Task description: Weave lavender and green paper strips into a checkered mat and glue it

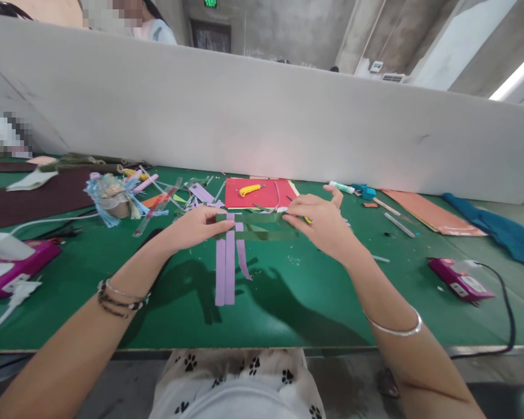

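Just above the table, my left hand (194, 228) is closed in a pinch on woven paper strips, where upright purple strips (225, 270) cross green strips (266, 235). Two purple strips hang down side by side, and a third, shorter purple strip (243, 256) curls loose to their right. My right hand (317, 224) pinches the right-hand part of the upper green strip between thumb and forefinger, its other fingers partly raised. The green strips stretch sideways between my hands. Parts of the weave under my left thumb are hidden.
Behind my hands lies a red sheet (240, 201) with a yellow utility knife (252, 190). Purple scraps, a clear ruler (157, 208) and a tied bundle (116, 201) are at left. A glue tube (341, 187) and purple power strips (458, 278) are also there. A white partition (262, 122) stands behind.
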Demonstrator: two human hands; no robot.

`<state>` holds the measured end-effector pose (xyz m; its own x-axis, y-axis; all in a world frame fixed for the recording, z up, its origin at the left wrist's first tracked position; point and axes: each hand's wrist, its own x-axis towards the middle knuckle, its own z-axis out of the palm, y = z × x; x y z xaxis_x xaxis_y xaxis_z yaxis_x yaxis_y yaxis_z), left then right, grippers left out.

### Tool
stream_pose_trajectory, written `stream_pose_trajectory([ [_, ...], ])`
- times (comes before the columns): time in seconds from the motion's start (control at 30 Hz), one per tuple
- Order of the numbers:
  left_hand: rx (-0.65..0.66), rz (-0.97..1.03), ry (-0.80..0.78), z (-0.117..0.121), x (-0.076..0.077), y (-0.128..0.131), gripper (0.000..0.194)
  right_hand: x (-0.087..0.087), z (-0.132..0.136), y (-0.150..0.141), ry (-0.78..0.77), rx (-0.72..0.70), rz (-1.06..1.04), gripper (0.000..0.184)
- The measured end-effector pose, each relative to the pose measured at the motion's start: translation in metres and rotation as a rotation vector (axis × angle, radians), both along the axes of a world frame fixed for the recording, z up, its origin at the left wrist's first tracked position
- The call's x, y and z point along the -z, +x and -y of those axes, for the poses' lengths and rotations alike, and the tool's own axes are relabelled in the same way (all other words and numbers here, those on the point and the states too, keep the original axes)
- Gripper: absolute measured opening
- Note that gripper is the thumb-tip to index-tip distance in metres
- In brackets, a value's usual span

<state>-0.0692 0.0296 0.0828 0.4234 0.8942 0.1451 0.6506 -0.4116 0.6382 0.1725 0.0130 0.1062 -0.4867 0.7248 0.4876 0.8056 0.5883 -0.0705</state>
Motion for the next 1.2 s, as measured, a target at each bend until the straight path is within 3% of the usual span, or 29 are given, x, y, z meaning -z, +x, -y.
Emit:
stream_pose_trajectory([
  [0.13,0.043,0.021,-0.096,-0.002,0.006,0.001,0.035,-0.001,0.001,-0.001,-0.063,-0.074,0.079,0.03],
  [0.3,0.094,0.039,-0.254,-0.007,0.019,0.004,0.033,-0.001,-0.004,-0.005,-0.049,-0.043,0.112,0.029],
  [0.47,0.098,-0.06,-0.318,-0.01,0.034,0.013,0.034,0.008,-0.014,-0.01,-0.061,0.008,0.315,0.031],
  [0.53,0.075,-0.222,-0.271,-0.009,0.04,0.018,0.032,0.015,-0.019,-0.012,-0.095,0.009,0.384,0.033],
  [0.6,0.001,-0.429,-0.126,-0.007,0.046,0.022,0.025,0.024,-0.025,-0.013,-0.172,-0.008,0.396,0.033],
  [0.67,-0.041,-0.478,0.015,-0.006,0.051,0.028,0.018,0.032,-0.031,-0.013,-0.274,-0.045,0.355,0.028],
  [0.77,0.093,-0.344,0.248,-0.007,0.055,0.04,0.035,0.039,-0.038,-0.014,-0.42,-0.147,0.253,0.021],
  [0.87,0.243,-0.151,0.183,-0.012,0.056,0.055,0.02,0.041,-0.042,-0.015,-0.593,-0.257,0.156,0.022],
  [0.97,0.266,0.014,0.099,-0.017,0.06,0.064,0.008,0.041,-0.042,-0.013,-0.741,-0.27,0.052,0.023],
  [1.2,0.238,0.192,-0.008,-0.021,0.074,0.066,0.019,0.054,-0.039,-0.003,-0.879,-0.154,-0.249,0.022],
])
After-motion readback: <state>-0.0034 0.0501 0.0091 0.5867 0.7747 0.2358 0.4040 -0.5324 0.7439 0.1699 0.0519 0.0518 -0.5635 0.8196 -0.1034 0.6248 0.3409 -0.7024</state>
